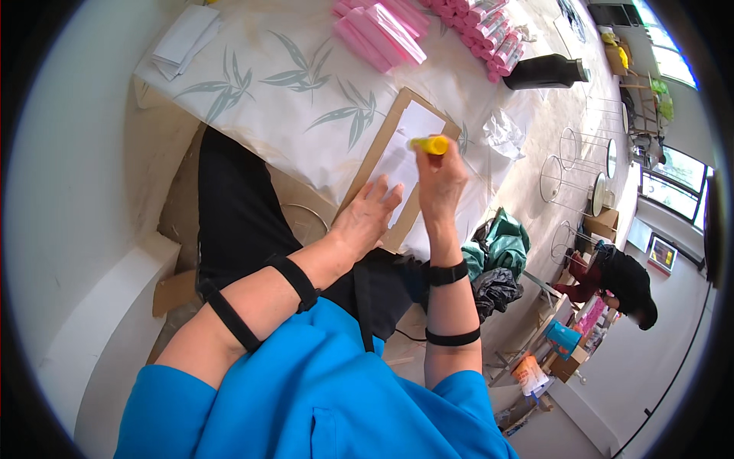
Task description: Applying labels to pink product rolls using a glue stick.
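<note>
My right hand (443, 180) grips a short yellow tube (434, 145) above a white paper sheet (417, 126). The tube's left end is blurred, so its exact kind is unclear. The paper lies on a long brown cardboard piece (401, 103), set aslant at the table's near edge. My left hand (371, 214) rests flat on the paper's near part, fingers stretched out, holding nothing. The fingers and palm cover some of the sheet and cardboard.
The table has a leaf-patterned cloth (267, 103). On it are white papers (183, 38), pink folded sheets (378, 34), pink rolls (485, 34), a black bottle-shaped object (547, 71) and crumpled clear plastic (505, 134). Bags (501, 245) lie to the right; another person (627, 283) bends farther off.
</note>
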`<move>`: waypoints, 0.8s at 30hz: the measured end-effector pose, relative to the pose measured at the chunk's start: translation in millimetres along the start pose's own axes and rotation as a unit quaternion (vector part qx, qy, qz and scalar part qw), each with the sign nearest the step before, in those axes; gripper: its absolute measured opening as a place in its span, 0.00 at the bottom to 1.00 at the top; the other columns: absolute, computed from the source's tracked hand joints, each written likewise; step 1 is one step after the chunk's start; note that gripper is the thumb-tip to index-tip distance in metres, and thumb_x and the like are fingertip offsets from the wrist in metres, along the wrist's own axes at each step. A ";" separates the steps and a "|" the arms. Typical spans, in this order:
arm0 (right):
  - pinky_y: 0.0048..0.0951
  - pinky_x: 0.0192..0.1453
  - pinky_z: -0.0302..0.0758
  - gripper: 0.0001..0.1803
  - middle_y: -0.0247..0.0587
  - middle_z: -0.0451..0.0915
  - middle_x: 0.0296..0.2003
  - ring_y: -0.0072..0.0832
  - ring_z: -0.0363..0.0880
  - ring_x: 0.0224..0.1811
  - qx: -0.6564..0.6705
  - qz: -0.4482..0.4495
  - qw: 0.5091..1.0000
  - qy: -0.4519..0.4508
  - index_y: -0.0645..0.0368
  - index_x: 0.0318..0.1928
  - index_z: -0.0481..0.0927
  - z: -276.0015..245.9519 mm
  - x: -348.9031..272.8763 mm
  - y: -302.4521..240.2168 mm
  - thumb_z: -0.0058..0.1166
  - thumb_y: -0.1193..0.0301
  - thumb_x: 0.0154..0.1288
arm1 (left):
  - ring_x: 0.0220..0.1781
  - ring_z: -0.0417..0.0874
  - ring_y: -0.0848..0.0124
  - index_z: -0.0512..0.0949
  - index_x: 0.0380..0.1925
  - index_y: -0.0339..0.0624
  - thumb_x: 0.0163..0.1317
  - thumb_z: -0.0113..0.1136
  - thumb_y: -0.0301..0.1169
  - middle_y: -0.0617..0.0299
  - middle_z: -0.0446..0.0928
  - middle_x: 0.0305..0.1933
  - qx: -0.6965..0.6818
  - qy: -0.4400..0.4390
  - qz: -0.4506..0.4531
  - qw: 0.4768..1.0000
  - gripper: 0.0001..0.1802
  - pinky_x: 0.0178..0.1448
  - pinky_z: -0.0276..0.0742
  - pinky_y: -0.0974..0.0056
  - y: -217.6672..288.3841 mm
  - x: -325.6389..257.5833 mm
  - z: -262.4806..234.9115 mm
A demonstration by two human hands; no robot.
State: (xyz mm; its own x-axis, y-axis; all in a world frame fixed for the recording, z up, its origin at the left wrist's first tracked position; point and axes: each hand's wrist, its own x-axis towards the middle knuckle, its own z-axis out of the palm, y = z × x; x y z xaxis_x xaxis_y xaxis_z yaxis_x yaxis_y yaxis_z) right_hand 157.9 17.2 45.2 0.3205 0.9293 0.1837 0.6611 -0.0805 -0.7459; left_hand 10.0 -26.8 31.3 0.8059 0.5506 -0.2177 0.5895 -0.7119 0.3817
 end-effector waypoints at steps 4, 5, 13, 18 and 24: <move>0.31 0.35 0.77 0.13 0.45 0.80 0.31 0.35 0.81 0.28 -0.037 -0.064 0.997 -0.007 0.63 0.43 0.77 11.8 12.1 2.7 0.65 0.76 0.59 | 0.76 0.53 0.50 0.67 0.65 0.34 0.46 0.76 0.45 0.59 0.55 0.73 0.026 -0.011 0.014 0.999 0.48 0.78 0.58 0.57 2.0 1.0 -0.4; 0.31 0.35 0.77 0.13 0.45 0.80 0.31 0.35 0.81 0.28 -0.039 -0.061 0.997 -0.005 0.63 0.43 0.77 16.3 16.8 4.4 0.65 0.76 0.59 | 0.76 0.53 0.50 0.67 0.65 0.34 0.46 0.76 0.45 0.59 0.55 0.73 0.025 -0.008 0.009 1.000 0.48 0.78 0.58 0.57 1.9 1.1 -0.4; 0.24 0.43 0.81 0.13 0.39 0.83 0.40 0.21 0.82 0.39 0.109 0.020 0.980 0.166 0.66 0.48 0.78 -9.5 -2.3 -6.6 0.62 0.77 0.65 | 0.75 0.53 0.51 0.66 0.66 0.35 0.46 0.75 0.48 0.60 0.54 0.72 0.023 0.016 0.012 1.000 0.49 0.77 0.59 0.58 0.9 -0.1 2.1; 0.23 0.43 0.80 0.13 0.40 0.84 0.40 0.21 0.82 0.39 0.151 0.071 0.984 0.060 0.66 0.48 0.78 -23.4 -45.0 -3.5 0.63 0.78 0.64 | 0.76 0.51 0.51 0.67 0.66 0.35 0.46 0.74 0.51 0.60 0.55 0.73 0.047 0.004 0.004 0.999 0.50 0.77 0.57 0.56 1.6 1.9 5.4; 0.24 0.39 0.80 0.13 0.41 0.83 0.36 0.24 0.83 0.34 0.008 0.065 0.997 0.041 0.64 0.47 0.78 -19.8 -54.8 -4.4 0.64 0.78 0.62 | 0.76 0.51 0.51 0.67 0.66 0.35 0.46 0.72 0.55 0.59 0.56 0.72 0.093 0.013 0.004 0.996 0.51 0.78 0.55 0.56 3.9 1.4 6.3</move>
State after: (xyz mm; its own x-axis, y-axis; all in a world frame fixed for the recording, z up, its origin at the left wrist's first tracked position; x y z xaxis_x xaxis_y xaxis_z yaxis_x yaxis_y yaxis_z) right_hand 150.8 -40.6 51.1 0.4580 0.8784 0.1365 0.5996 -0.1918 -0.7770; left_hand 13.8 -31.5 26.8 0.8099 0.5545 -0.1911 0.5856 -0.7832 0.2088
